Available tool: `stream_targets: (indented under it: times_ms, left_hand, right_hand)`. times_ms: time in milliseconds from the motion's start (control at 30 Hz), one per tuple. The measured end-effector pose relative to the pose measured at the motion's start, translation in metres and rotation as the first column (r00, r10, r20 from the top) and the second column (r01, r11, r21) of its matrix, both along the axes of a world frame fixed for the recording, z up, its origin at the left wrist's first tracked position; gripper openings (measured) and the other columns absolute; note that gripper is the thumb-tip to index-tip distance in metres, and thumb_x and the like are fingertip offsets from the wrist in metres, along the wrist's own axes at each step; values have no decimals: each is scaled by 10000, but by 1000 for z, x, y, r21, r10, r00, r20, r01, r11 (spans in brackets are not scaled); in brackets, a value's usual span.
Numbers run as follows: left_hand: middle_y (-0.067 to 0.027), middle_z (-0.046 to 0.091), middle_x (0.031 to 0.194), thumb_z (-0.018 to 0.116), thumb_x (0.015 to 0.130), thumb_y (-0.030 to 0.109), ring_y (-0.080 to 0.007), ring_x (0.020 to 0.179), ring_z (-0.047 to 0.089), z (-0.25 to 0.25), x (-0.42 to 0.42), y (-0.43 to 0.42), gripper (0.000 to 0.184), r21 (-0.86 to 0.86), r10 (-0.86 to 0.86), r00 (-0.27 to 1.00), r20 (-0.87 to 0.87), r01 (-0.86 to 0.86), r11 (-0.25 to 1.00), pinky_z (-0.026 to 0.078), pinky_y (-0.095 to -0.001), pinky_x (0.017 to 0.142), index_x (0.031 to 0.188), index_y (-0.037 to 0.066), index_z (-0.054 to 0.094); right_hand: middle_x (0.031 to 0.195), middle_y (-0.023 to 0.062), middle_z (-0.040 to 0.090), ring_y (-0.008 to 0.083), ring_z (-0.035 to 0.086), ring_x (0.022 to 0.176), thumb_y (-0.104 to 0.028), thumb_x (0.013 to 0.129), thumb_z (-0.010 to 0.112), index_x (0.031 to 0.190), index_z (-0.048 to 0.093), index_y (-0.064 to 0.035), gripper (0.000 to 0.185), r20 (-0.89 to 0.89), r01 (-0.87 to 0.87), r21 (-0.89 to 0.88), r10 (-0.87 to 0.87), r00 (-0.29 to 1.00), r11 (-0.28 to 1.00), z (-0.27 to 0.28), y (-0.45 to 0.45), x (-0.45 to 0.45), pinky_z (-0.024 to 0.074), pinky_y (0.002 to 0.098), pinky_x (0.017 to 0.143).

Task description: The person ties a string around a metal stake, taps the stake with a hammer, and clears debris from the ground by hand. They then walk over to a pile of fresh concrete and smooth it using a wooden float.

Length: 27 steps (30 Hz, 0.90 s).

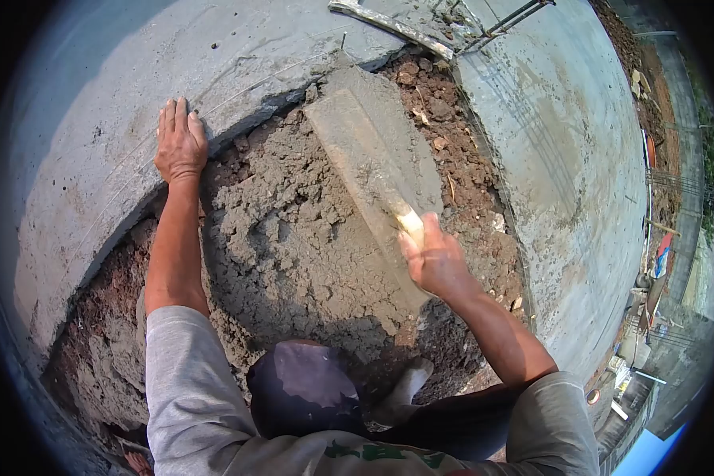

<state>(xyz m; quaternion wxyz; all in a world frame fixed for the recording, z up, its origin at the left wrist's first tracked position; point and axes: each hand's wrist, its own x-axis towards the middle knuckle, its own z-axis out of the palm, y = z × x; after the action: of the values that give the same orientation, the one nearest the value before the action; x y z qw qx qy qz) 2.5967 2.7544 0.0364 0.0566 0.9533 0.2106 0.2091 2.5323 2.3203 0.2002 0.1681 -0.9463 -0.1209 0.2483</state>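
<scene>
My left hand (181, 143) lies flat on the grey concrete slab (127, 159), close to its broken edge, fingers stretched forward. Wrapped round a pale handle, my right hand (436, 258) grips a long plastering float (357, 151). The float's blade is coated in grey cement and rests on wet mortar. Rough, lumpy mortar (278, 214) fills the hollow between my two arms. A smoother strip of mortar (404, 135) runs along the float's right side. The blade's underside is hidden.
Bare reddish soil with stones (444, 119) borders the mortar. A second concrete slab (555, 159) rises on the right. At the top lie a cement-stained wooden strip (393, 28) and protruding rebar (504, 24). My dark-trousered knee (305, 389) and one foot (408, 385) are close below.
</scene>
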Motion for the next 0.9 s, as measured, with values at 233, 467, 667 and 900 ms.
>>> stream_targets:
  times_ms: [233,467,667,900]
  left_hand:
    - [-141,393,1482,340,999,334,-302,1395,328,8,-1,-2,479,-6,-5,998,-55,5,1000,270,-387,1145,1420,125,433]
    - [-132,381,1492,337,997,341,-290,1401,320,6,0,-3,480,-15,6,998,-62,-7,1000,271,-383,1145,1415,128,437]
    - [-119,406,1478,378,983,363,-293,1389,342,0,4,2,491,-20,-5,1000,-23,4,1000,265,-416,1147,1406,124,448]
    - [-133,382,1492,347,997,369,-287,1408,309,3,0,0,497,-18,2,999,-53,-3,1000,247,-400,1156,1423,127,429]
  right_hand:
    - [776,304,645,472,651,747,-319,944,521,1168,401,119,506,154,197,-9,-194,969,980,-55,41,45,531,520,683]
    - [715,285,625,471,631,669,-296,912,570,1122,446,47,421,161,343,-102,-325,932,934,-31,-86,-104,518,522,616]
    - [810,218,649,355,667,729,-247,882,623,1069,504,-4,330,10,538,243,-557,831,807,-12,-56,-76,520,428,642]
    - [854,216,681,407,667,802,-433,821,670,969,579,-49,421,338,263,-111,-212,917,958,-21,-22,87,518,488,716]
